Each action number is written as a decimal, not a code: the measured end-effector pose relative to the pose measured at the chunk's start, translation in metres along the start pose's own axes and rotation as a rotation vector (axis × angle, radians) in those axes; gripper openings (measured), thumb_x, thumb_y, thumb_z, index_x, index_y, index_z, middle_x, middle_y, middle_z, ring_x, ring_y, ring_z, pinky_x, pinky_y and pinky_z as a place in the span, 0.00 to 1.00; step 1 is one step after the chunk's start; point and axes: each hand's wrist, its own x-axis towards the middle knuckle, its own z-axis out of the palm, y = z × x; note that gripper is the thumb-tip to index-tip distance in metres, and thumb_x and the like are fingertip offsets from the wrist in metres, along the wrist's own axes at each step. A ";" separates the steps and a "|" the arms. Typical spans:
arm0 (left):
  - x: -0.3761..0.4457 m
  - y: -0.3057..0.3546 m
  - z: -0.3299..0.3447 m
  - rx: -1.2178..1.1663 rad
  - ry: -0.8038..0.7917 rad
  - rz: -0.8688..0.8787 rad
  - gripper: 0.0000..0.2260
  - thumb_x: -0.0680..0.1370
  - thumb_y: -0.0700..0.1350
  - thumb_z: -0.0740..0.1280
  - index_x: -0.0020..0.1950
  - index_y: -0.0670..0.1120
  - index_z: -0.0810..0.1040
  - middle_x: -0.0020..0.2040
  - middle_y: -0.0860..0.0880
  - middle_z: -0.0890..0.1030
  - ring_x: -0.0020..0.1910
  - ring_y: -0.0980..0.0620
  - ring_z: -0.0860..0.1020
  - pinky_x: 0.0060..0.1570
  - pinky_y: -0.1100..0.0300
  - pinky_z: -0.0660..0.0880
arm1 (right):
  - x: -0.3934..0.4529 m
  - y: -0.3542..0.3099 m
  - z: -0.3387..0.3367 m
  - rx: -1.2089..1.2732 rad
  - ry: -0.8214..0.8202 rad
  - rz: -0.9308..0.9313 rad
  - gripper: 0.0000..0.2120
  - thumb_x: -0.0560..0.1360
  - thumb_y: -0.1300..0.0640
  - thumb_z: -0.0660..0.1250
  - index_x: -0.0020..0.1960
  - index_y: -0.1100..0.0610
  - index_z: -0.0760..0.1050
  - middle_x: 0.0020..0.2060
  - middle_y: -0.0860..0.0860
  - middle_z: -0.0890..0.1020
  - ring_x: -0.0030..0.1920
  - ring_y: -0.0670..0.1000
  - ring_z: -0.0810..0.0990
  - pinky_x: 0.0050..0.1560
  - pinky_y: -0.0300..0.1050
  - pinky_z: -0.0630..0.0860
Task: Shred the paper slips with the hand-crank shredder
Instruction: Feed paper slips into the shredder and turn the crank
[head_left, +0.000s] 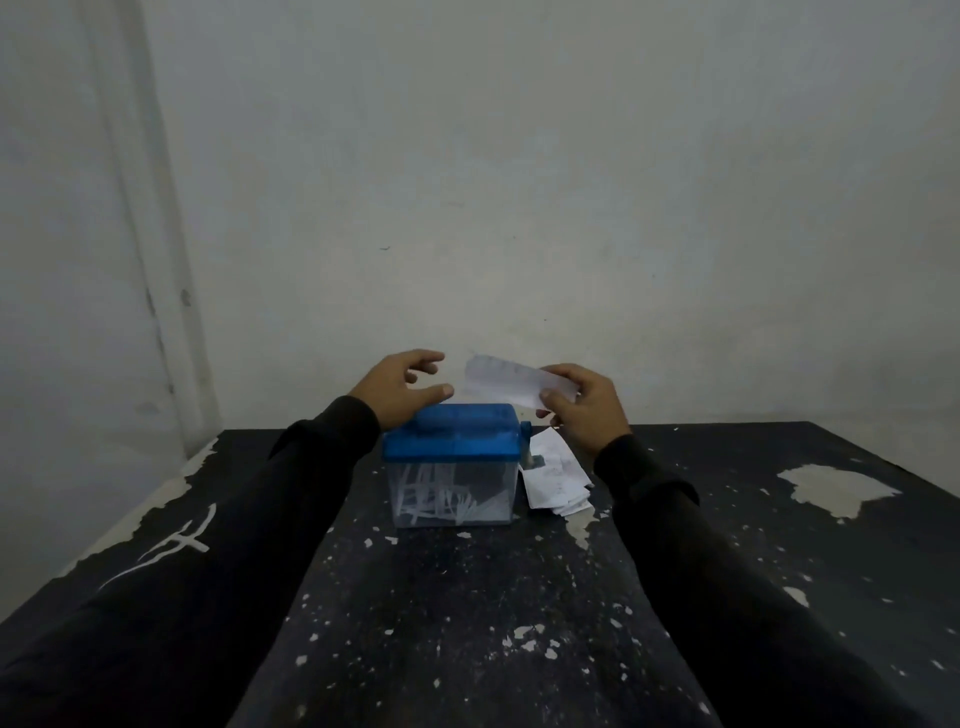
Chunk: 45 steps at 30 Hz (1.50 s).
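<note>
Above blue-lidded shredder (451, 462), white creased slip (506, 385), right hand (582, 410) pinching

White slip (506, 382) held above blue-lidded clear shredder (451, 465); more slips (556, 475) beside it.

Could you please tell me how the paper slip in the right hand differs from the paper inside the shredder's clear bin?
The slip is whole and held in the air by the right hand. The strips are narrow, cut pieces lying jumbled in the bin. Both are white paper.
</note>
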 end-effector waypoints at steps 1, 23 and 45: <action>0.002 0.005 -0.002 0.002 -0.002 0.027 0.25 0.76 0.52 0.75 0.72 0.53 0.74 0.62 0.51 0.78 0.60 0.48 0.76 0.56 0.55 0.73 | 0.006 -0.006 0.001 -0.061 -0.045 -0.022 0.11 0.78 0.67 0.68 0.59 0.58 0.79 0.55 0.57 0.80 0.42 0.54 0.83 0.35 0.37 0.79; -0.015 -0.021 -0.002 -0.124 0.089 -0.102 0.04 0.79 0.41 0.72 0.44 0.45 0.82 0.43 0.50 0.84 0.41 0.55 0.81 0.36 0.72 0.75 | 0.034 -0.029 0.089 -0.215 -0.204 0.108 0.06 0.76 0.60 0.74 0.50 0.61 0.83 0.49 0.55 0.85 0.50 0.54 0.83 0.58 0.52 0.81; -0.020 -0.025 0.001 -0.041 0.096 -0.078 0.09 0.81 0.43 0.70 0.41 0.43 0.80 0.39 0.49 0.81 0.39 0.53 0.78 0.37 0.66 0.71 | -0.005 -0.013 0.021 -0.581 -0.488 0.232 0.36 0.73 0.29 0.66 0.76 0.44 0.64 0.74 0.56 0.71 0.67 0.58 0.75 0.64 0.52 0.74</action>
